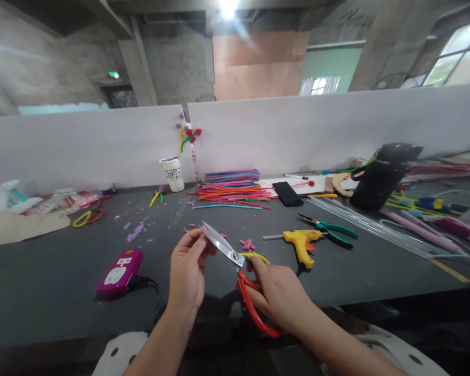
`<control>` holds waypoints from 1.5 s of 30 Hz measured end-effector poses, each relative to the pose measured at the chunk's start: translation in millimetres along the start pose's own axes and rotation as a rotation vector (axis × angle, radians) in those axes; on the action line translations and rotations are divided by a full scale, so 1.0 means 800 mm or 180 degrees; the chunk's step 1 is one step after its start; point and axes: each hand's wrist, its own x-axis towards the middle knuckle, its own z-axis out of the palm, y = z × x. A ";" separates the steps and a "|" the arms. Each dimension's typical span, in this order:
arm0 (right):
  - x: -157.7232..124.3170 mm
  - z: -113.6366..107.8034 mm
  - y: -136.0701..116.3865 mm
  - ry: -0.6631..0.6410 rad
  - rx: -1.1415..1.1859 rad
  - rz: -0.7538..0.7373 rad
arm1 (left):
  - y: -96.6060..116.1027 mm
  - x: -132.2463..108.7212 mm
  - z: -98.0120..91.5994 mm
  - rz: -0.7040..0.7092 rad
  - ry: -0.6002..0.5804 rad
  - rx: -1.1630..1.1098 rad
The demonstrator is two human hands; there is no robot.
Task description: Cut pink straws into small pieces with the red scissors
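Note:
My right hand [278, 295] is closed round the red and yellow handles of a pair of scissors [235, 261], held above the near edge of the dark table [62, 271]. The steel blades point up and left towards my left hand [188, 271]. My left hand's fingers are pinched together right at the blade tips, on something too small to make out. A small pink cut piece [247, 244] lies on the table just behind the blades.
A yellow glue gun [302, 244] and green-handled pliers [329, 228] lie to the right. A magenta power strip [119, 272] sits left. Farther back are a pile of coloured pipe cleaners [231, 190], a black phone [288, 193], a paper cup [173, 174], a black flask [379, 177] and a white partition [297, 130].

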 end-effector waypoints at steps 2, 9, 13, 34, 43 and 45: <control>0.000 0.000 0.000 -0.0002 -0.0033 -0.0012 | 0.000 0.000 0.000 -0.0015 -0.0001 -0.0016; 0.000 0.000 -0.001 -0.0028 -0.0124 -0.0034 | 0.001 0.001 0.001 -0.0062 0.0064 -0.0019; 0.000 0.001 -0.002 -0.0033 -0.0136 -0.0044 | 0.002 0.001 0.002 -0.0065 0.0079 -0.0004; 0.000 0.002 -0.002 0.0068 -0.0055 0.0022 | 0.004 0.001 0.003 -0.0033 0.0012 0.0080; 0.006 -0.007 0.002 0.0191 0.1158 0.0387 | 0.006 -0.003 0.006 0.0001 0.0005 0.0486; 0.010 -0.008 0.003 0.0164 0.1854 0.0436 | 0.003 -0.006 0.009 -0.0004 -0.0117 0.0748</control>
